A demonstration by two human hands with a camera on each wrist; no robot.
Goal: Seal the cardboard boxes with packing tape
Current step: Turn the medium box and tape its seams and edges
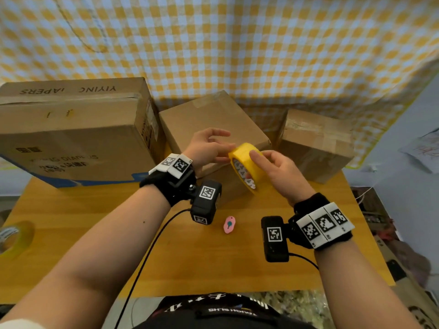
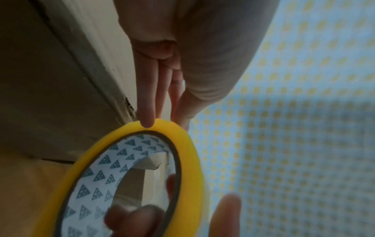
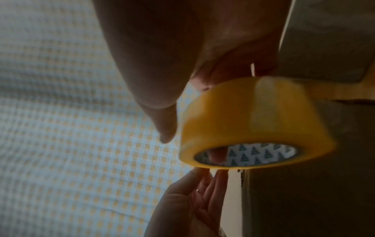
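A yellow packing tape roll [image 1: 247, 162] with a white, triangle-printed core is held upright in the air in front of the middle cardboard box [image 1: 209, 119]. My right hand [image 1: 263, 162] grips the roll [image 3: 255, 121], fingers curled into its core and one finger along its outer face. My left hand [image 1: 221, 148] reaches in from the left with straight fingers. One left fingertip [image 2: 147, 123] touches the roll's rim [image 2: 182, 136]. A large printed box [image 1: 71, 129] stands at the left. A smaller taped box [image 1: 316, 143] stands at the right.
A small pink cutter [image 1: 229, 224] lies on the wooden table [image 1: 95, 233] between my wrists. A second tape roll [image 1: 11, 238] sits at the table's far left edge. A yellow-checked cloth [image 1: 237, 43] hangs behind the boxes. Cables run off the front edge.
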